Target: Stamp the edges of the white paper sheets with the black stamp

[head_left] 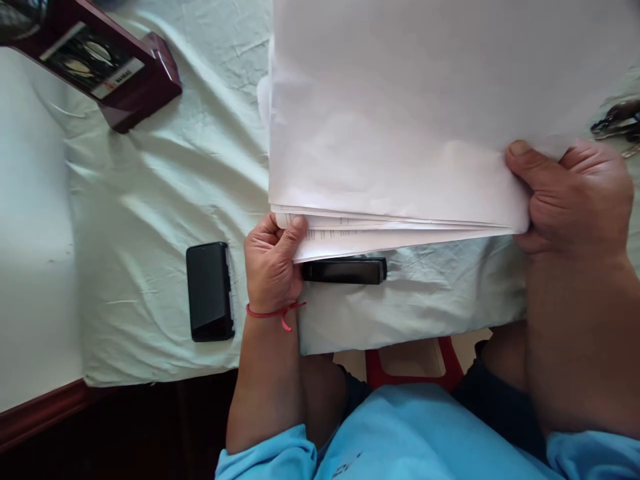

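Note:
A stack of white paper sheets (400, 120) is held up between my two hands above the table. My left hand (275, 260), with a red string around the wrist, pinches the stack's near left corner, thumb on top. Printed lines show on the lower sheets where they fan apart there. At the near right corner, my right hand (580, 197) grips the sheets with its thumb laid over the blank top page. Just below the paper's near edge lies a black stapler-like object (345, 271), close to my left hand and partly covered.
A black phone (209, 292) lies left of my left hand on the pale green cloth (145, 200). At the upper left stands a dark red stand with a label (135, 80). Dark metallic objects (620, 121) sit at the right edge. Under the table edge is a red stool (373, 370).

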The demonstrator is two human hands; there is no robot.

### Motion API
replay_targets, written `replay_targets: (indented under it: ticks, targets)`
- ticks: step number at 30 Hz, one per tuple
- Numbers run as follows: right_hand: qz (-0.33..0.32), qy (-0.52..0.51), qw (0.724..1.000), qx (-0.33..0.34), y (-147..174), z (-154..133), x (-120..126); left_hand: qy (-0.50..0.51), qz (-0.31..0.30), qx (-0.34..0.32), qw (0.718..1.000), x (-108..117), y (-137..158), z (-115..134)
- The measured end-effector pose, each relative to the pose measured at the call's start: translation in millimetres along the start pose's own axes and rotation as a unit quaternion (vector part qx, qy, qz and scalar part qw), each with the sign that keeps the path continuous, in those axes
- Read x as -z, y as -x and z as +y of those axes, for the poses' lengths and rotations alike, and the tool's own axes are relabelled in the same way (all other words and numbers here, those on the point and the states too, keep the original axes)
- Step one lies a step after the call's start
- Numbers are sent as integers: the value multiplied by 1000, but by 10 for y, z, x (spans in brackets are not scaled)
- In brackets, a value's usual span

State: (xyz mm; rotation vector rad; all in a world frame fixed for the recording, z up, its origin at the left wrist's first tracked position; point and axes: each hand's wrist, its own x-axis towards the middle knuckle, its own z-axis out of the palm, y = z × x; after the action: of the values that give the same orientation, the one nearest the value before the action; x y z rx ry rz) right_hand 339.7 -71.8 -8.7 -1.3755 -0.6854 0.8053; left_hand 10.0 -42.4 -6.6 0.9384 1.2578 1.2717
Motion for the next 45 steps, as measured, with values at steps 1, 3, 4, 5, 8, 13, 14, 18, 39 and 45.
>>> replay_targets:
  ticks: [1,3,4,5,8,13,14,18,39,45]
  targets:
    - [-8,5,1000,2,-3,5,9,-3,6,-3,1000,-1,-1,-11]
    - [-20,9,1000,11,-10,14,22,-9,13,-4,1000,-15,-3,-27]
    - [-21,8,1000,16,-13,17,26,-10,17,-5,1000,-25,-4,-31]
    - [-22,7,1000,17,-17,19,29,-10,19,-7,1000,-33,-6,-31]
    - [-25,5,1000,14,-27,26,37,-6,14,-5,1000,-39,-12,-17]
    - [-28,-7,1000,4,-25,11,45,-1,9,12,1000,-24,-12,18]
    - [-31,-10,999,-2,-21,0,45,8,17,14,1000,-24,-14,21]
    - [-45,-15,998,-32,-4,-47,54,32,24,23,999,4,-43,2]
    - [-70,-21,994,-79,9,-61,106,37,67,-38,996,110,-121,-171]
    - [-70,-33,997,11,22,-86,47,-13,34,-56,998,182,-196,-221]
